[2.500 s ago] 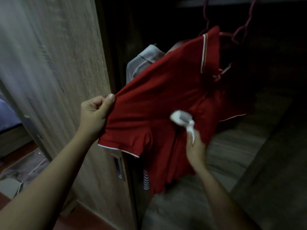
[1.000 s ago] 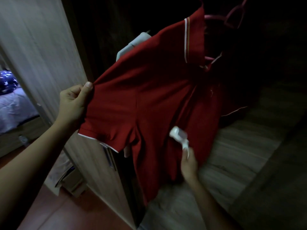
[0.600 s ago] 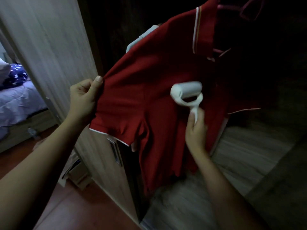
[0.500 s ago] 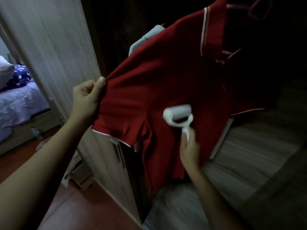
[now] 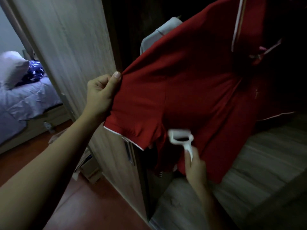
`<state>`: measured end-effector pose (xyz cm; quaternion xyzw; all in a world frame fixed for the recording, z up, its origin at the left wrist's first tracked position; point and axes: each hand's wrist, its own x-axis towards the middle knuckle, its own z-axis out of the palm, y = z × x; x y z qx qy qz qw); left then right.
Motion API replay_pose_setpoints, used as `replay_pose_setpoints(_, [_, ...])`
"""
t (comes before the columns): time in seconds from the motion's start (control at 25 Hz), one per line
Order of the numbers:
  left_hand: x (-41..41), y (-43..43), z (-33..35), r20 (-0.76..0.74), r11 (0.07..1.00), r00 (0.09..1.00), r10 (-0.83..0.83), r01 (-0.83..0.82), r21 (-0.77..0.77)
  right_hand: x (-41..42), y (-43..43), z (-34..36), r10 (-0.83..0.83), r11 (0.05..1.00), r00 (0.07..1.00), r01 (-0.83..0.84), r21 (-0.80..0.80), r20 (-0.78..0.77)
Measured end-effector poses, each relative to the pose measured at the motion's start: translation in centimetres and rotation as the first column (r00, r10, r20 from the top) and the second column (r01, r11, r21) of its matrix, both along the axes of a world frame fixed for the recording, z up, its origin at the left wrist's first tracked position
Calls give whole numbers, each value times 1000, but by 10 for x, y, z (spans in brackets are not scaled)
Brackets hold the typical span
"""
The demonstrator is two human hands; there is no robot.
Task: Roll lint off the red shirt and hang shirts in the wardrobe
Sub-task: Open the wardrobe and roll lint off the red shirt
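Red cloth fills the middle of the view: the red shirt (image 5: 191,97) is stretched slantwise across the dark opening of the wardrobe (image 5: 249,171). Its white-striped collar is high at the upper right and its white-edged sleeve low at the left. What carries it at the top we cannot see, as the collar runs out of the frame.

The left arm reaches in from the lower left corner, bare and nearly straight, rising toward the sleeve. The left hand (image 5: 99,95) pinches the sleeve's upper edge – thumb pressed on top of the fabric, the other fingers curled tight beneath it – and the cloth is taut from that grip to the collar.

The right arm comes up from the bottom edge, wrist bent slightly back. The right hand (image 5: 196,168) is wrapped round the white handle of the lint roller (image 5: 180,136), fingers closed together on it. The hand is blurred, so we cannot tell how each finger lies. The roller's head lies against the shirt's front just below and beside the sleeve hem, near the underarm – it too is smeared by blur.

Behind the red shirt's shoulder a grey garment (image 5: 159,32) shows inside the wardrobe. The pale wood-grain door (image 5: 74,47) stands open between the hands and the room, with a dark recessed handle (image 5: 128,151) low on it. Past the door we see a bed (image 5: 25,100) with lilac bedding, a pillow (image 5: 11,68) and a blue starred cloth (image 5: 34,72), above a reddish floor (image 5: 83,205).
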<state>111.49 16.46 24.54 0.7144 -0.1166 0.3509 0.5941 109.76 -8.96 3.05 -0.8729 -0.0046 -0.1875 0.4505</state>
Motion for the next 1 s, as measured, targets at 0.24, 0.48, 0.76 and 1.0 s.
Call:
replay_pose_setpoints(0.24, [-5,-2,3,-2,1000,1000,-21,21,-17,-15,19,191,59,984,866,-134,116,497])
replay_pose_setpoints(0.48, [-3,0,1,-16,1000,1000,-15,15,-8,-55,72,105,161,987,935,-155,-45,316])
replay_pose_setpoints(0.76, [-1,4,-1,-14,998,998,-54,54,-10,-19,15,155,-154,986,903,116,116,401])
replay_pose_setpoints(1.0, [-1,3,-2,2,1000,1000,-30,30,4,18,-33,125,-215,976,883,209,61,417])
